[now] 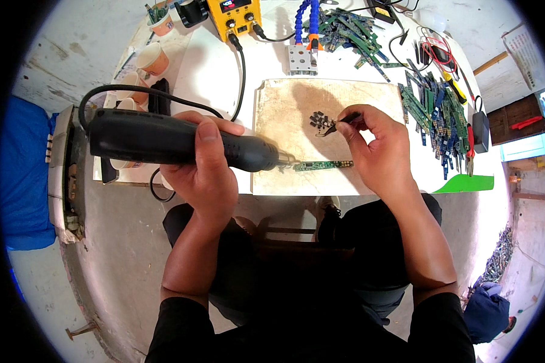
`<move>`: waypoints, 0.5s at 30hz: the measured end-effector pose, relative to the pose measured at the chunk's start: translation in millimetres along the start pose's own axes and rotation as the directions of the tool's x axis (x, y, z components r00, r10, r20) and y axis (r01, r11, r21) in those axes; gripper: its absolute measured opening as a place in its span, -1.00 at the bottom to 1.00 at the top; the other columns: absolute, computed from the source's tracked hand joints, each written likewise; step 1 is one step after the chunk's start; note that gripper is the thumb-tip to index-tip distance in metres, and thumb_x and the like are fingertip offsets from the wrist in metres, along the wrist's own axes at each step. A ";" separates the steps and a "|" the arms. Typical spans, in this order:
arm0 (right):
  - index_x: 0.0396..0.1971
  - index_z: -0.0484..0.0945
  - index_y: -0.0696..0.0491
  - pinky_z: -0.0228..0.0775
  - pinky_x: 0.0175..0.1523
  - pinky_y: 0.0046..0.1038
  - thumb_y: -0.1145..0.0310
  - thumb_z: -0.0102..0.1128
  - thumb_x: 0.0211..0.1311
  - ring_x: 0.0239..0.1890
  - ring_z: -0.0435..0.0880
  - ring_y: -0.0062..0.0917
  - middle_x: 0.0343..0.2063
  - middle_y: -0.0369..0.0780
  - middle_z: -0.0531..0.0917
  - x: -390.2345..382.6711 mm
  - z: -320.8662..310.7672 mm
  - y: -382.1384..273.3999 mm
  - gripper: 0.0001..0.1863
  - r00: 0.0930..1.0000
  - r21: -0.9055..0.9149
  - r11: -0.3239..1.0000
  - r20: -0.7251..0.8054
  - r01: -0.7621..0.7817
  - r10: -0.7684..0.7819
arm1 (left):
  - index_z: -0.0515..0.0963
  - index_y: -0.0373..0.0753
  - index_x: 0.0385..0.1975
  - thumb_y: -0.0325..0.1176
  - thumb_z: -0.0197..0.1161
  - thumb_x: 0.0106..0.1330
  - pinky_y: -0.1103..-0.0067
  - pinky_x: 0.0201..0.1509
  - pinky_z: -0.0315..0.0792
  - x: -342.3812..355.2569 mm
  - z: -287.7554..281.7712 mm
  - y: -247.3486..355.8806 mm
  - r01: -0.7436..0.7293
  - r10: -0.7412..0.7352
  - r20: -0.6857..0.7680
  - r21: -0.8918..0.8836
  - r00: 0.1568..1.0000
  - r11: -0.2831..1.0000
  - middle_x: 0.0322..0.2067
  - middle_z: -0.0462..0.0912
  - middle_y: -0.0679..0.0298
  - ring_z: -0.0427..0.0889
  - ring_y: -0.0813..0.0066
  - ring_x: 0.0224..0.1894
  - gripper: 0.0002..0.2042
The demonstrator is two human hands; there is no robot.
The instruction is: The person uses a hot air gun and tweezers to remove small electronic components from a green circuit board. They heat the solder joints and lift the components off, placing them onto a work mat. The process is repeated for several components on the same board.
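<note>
My left hand (207, 160) is closed around a black hot air gun (157, 138), which lies nearly level with its metal nozzle to the right. The nozzle tip is at the left end of a narrow green circuit board (321, 165) on a tan work board (278, 109). My right hand (378, 142) pinches dark tweezers (339, 124) with a curved tip. Those tips are beside a small pile of black chips (321, 119), above the circuit board. Whether a chip is between the tips, I cannot tell.
A yellow soldering station (235, 18) stands at the back, its cable (243, 78) running to the table's left side. Paper cups (152, 59) line the left. Heaps of narrow circuit boards (439, 115) lie right and far back. A metal block with blue hoses (303, 59) stands behind the work board.
</note>
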State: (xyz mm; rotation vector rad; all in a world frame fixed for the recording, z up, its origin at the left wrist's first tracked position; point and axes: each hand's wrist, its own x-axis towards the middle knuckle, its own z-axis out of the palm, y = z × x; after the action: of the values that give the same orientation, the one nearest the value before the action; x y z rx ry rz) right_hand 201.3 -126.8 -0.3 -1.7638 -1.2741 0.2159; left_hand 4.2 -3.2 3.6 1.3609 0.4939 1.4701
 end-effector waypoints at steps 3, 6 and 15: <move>-0.24 0.62 0.18 0.54 -0.21 -0.40 0.58 0.30 0.18 -0.35 0.73 -0.27 -0.35 -0.05 0.69 3.0 2.5 1.6 -0.85 0.999 -0.021 1.000 -0.050 -0.006 0.005 | 0.45 -0.33 -0.29 -0.39 0.16 0.42 0.61 -0.14 0.49 0.1 1.1 1.5 0.007 -0.007 -0.012 0.000 1.000 1.000 -0.49 0.66 0.18 0.62 0.56 -0.39 -0.87; -0.24 0.62 0.18 0.53 -0.21 -0.40 0.57 0.31 0.18 -0.36 0.73 -0.29 -0.35 -0.06 0.69 4.6 4.2 -0.1 -0.85 0.998 -0.025 1.000 -0.069 0.001 -0.003 | 0.45 -0.33 -0.29 -0.39 0.16 0.43 0.61 -0.15 0.50 0.4 -0.3 1.1 0.005 -0.005 -0.022 0.009 1.000 1.000 -0.49 0.66 0.19 0.62 0.56 -0.40 -0.87; -0.25 0.61 0.19 0.51 -0.21 -0.47 0.59 0.32 0.16 -0.36 0.70 -0.41 -0.37 -0.09 0.68 -0.8 -0.5 -7.7 -0.85 0.998 0.086 0.996 0.057 -0.031 0.026 | 0.44 -0.35 -0.28 -0.41 0.16 0.43 0.61 -0.16 0.51 0.9 -3.8 0.6 -0.015 0.015 -0.012 -0.007 1.000 1.000 -0.45 0.62 0.22 0.64 0.54 -0.38 -0.87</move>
State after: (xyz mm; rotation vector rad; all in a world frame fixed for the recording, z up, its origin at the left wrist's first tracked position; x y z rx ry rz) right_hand 196.1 -127.4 5.5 -1.7127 -1.2610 0.3344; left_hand 0.7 -1.4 3.5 1.3536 0.4865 1.4910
